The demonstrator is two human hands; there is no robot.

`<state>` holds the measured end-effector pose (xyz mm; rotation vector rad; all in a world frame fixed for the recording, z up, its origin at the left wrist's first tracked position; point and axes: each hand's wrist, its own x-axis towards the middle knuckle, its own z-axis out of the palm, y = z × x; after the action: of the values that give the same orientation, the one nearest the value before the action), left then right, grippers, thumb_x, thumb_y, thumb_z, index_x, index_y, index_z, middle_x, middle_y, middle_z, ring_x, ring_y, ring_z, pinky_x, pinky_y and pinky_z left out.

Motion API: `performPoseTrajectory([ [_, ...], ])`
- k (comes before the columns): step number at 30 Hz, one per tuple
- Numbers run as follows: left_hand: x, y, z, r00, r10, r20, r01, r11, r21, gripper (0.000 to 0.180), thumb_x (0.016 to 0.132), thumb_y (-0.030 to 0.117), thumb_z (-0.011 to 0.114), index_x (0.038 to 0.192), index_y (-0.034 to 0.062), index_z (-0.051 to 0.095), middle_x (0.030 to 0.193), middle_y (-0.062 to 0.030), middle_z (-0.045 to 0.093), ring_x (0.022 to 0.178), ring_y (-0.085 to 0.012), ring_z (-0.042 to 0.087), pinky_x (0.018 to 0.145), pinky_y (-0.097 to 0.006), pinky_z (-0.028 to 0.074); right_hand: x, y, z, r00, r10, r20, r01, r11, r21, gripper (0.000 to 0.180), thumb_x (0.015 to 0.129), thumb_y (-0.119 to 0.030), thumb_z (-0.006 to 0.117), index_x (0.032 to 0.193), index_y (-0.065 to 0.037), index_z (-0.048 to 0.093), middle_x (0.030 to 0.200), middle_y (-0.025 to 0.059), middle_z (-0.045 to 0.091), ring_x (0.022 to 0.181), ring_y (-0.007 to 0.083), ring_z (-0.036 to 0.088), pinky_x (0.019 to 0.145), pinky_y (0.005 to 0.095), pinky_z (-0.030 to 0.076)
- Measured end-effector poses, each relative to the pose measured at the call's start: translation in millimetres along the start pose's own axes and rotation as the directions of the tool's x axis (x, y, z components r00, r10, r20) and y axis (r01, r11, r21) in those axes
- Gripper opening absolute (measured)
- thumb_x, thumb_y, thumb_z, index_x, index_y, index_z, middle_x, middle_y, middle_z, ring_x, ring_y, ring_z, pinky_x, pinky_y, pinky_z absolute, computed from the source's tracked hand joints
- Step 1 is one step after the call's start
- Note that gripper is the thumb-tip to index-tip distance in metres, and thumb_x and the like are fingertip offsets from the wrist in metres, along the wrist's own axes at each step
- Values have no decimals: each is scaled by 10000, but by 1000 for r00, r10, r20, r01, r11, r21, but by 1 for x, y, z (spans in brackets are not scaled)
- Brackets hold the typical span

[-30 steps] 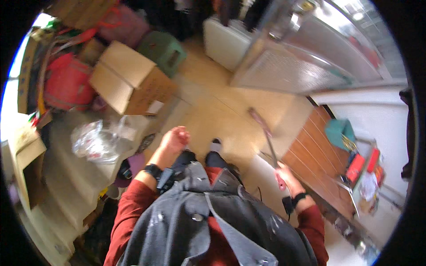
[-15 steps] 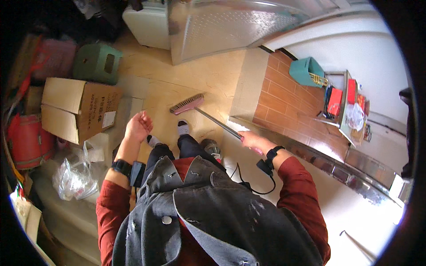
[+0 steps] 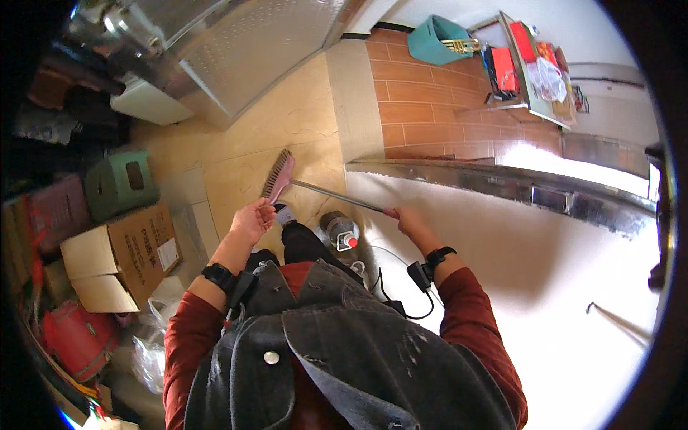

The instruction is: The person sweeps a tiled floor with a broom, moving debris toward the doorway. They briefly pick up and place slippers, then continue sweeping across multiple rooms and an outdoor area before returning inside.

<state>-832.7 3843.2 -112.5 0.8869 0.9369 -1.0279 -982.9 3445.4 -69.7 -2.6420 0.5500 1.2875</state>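
My right hand (image 3: 410, 221) is wrapped round the end of a thin metal broom handle. The broom (image 3: 280, 177) has a pink head with dark bristles, tilted so that the bristles face left. My left hand (image 3: 253, 219) is at the near end of the broom head, fingers loosely bent and a little apart. Whether its fingertips touch the head cannot be made out. Below the broom head, my foot shows partly beside the left hand. A clear plastic jug (image 3: 340, 231) with a red cap and white handle stands on the floor to the right of my legs.
On the left are an open cardboard box (image 3: 127, 256), a green plastic stool (image 3: 122, 185), a red container (image 3: 80, 340) and clear plastic bags. A metal door (image 3: 247, 61) stands ahead. Far right, a teal bin (image 3: 435, 41) and a small table (image 3: 517, 43) stand past a raised threshold.
The broom head has come up and turned from nearly level to steep. My left hand has moved right, up to it. My view has turned, shifting the surroundings.
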Motion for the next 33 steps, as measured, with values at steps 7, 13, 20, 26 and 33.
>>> performPoseTrajectory([
  [7, 8, 0, 26, 997, -56, 56, 52, 996, 79, 161, 836, 212, 527, 925, 87, 576, 752, -53, 603, 652, -184, 580, 599, -344, 458, -6, 8, -13, 901, -119, -416, -56, 921, -385, 212, 823, -266, 487, 914, -204, 668, 871, 96, 603, 933, 273, 513, 851, 436, 333],
  [13, 5, -3, 20, 998, -57, 28, 55, 995, 80, 163, 840, 222, 517, 900, 88, 587, 754, -55, 603, 662, -185, 576, 621, -352, 456, -5, 22, -10, 725, -307, -616, -39, 875, -482, 159, 778, -174, 474, 820, -166, 628, 876, 40, 582, 964, 231, 475, 813, 416, 326],
  [20, -14, 1, 0, 998, -16, 54, 20, 997, -76, 205, 872, 201, 462, 969, 55, 569, 802, -104, 601, 700, -225, 575, 611, -342, 470, -10, -43, -21, 829, -407, -383, 351, 912, -211, 277, 670, -90, 557, 941, -94, 617, 865, 72, 606, 880, 285, 545, 757, 455, 386],
  [26, -85, -11, -71, 971, 207, -117, -234, 916, -327, 150, 844, 228, 523, 910, 96, 549, 754, -53, 596, 653, -177, 572, 612, -331, 469, 17, -197, -85, 882, -421, 213, 80, 580, 811, 99, 833, -129, 552, 846, -44, 601, 533, -30, 447, 397, 48, 333, 355, 194, 252],
  [33, -166, -111, -245, 552, 464, -693, -477, 857, 194, 224, 766, 213, 587, 918, 51, 622, 789, -25, 603, 686, -125, 531, 592, -277, 435, -24, -427, -72, 517, -746, 419, -90, 439, 894, 214, 867, -220, 504, 1031, -89, 543, 651, -8, 514, 466, 63, 396, 391, 181, 285],
])
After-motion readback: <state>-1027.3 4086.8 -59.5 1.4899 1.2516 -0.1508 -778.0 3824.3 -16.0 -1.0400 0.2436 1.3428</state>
